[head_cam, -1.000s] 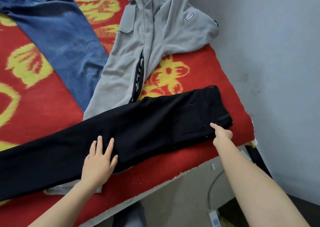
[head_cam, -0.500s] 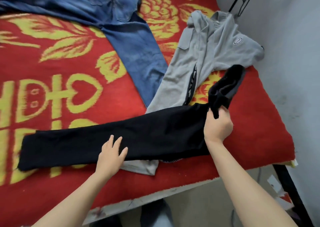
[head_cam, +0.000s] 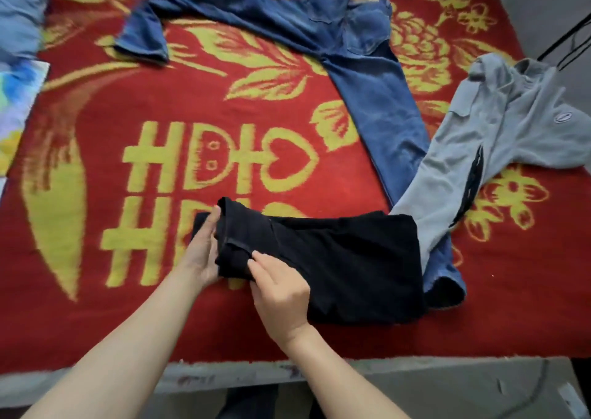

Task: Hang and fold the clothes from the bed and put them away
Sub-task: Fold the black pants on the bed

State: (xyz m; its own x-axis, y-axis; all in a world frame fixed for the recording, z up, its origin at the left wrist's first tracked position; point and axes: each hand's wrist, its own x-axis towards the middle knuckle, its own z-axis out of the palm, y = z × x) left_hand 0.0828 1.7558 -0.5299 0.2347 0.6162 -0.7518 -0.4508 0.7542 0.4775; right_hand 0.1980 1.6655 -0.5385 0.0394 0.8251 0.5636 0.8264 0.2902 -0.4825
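The black trousers [head_cam: 345, 265] lie folded in half near the front edge of the bed, on its red and yellow blanket [head_cam: 160, 115]. My left hand [head_cam: 201, 252] cups the folded left end, fingers wrapped under the waistband. My right hand [head_cam: 279, 294] rests on top of the fabric beside it, its thumb and fingers curled onto the cloth. Blue jeans [head_cam: 367, 76] sprawl across the back of the bed. Grey trousers [head_cam: 499, 143] lie at the right, one leg reaching down beside the black fold.
The bed's front edge [head_cam: 351, 370] runs just below my wrists. A blue pillow [head_cam: 19, 12] and colourful paper [head_cam: 19, 105] sit at the far left. A black wire rack [head_cam: 566, 41] stands by the grey wall at the upper right.
My right hand carried the waist end of the black trousers leftward over the legs, folding them in half. My left hand moved from pressing the middle to holding the stacked left end.
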